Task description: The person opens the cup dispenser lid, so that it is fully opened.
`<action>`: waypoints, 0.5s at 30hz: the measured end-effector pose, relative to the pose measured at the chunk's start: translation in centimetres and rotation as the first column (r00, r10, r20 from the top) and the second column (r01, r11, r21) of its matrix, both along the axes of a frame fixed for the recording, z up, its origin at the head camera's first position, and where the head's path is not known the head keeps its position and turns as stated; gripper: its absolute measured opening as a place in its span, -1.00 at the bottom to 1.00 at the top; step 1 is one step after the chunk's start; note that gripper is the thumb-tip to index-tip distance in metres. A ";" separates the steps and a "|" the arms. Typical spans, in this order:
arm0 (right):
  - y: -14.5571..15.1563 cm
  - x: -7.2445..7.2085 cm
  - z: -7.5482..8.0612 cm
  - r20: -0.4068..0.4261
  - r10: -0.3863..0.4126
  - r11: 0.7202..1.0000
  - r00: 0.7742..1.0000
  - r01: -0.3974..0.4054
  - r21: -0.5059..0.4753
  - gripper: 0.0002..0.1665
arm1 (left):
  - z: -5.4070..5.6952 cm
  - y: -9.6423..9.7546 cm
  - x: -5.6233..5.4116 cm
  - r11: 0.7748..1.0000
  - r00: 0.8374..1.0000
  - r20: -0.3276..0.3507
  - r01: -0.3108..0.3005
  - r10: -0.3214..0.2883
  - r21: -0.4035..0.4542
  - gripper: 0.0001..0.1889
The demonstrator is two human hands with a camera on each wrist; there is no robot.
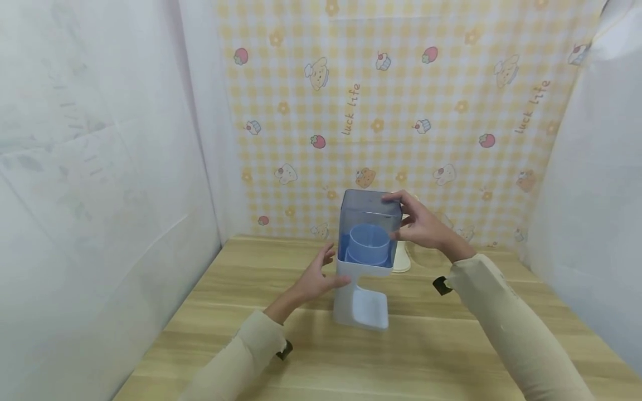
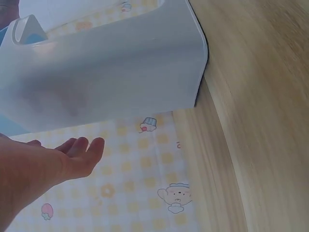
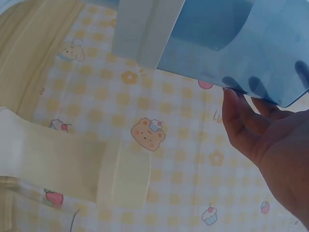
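Right fingers [image 1: 409,204] on the blue-topped white dispenser [image 1: 365,257], left fingers [image 1: 323,257] nearby

The dispenser unit [image 1: 366,268] stands upright on the wood-grain tabletop [image 1: 210,312]. Its white stand [image 1: 345,303] is C-shaped in profile, with a flat, round-cornered base plate [image 1: 372,309] projecting beneath the head. A translucent blue-grey, box-shaped tank [image 1: 369,207] sits on the head, its lower edge against the white rim. A blue cylindrical insert [image 1: 368,245] is visible inside the tank's lower part.
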State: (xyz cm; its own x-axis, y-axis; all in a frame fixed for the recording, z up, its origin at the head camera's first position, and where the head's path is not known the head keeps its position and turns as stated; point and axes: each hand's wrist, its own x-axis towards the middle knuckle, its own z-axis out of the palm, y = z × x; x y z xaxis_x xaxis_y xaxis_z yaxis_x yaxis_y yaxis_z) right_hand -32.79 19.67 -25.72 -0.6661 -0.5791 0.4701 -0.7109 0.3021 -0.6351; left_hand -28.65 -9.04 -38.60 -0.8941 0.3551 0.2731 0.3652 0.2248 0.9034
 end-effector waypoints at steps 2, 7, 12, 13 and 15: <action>0.1 0.0 -0.1 -0.002 0.008 1.000 1.000 -0.008 0.004 -0.17 | -0.1 0.0 0.2 1.000 1.000 0.004 -0.004 0.004 -0.001 0.21; 0.4 0.1 -0.1 0.001 0.060 0.998 0.998 -0.060 0.003 -0.15 | -0.3 0.1 0.4 0.999 1.000 0.000 0.024 -0.024 0.022 0.20; 1.1 -0.1 0.2 0.011 0.138 0.990 0.990 -0.138 -0.018 -0.12 | -0.1 0.2 0.2 0.998 0.998 -0.007 0.058 -0.058 0.017 0.18; 1.3 -0.1 0.3 0.021 0.160 0.987 0.987 -0.160 -0.022 -0.11 | -0.1 0.2 0.2 0.998 0.998 -0.007 0.064 -0.064 0.016 0.17; 1.5 -0.1 0.4 0.047 0.197 0.980 0.979 -0.196 -0.025 -0.09 | -0.1 0.3 0.1 0.997 0.997 -0.012 0.074 -0.074 0.013 0.18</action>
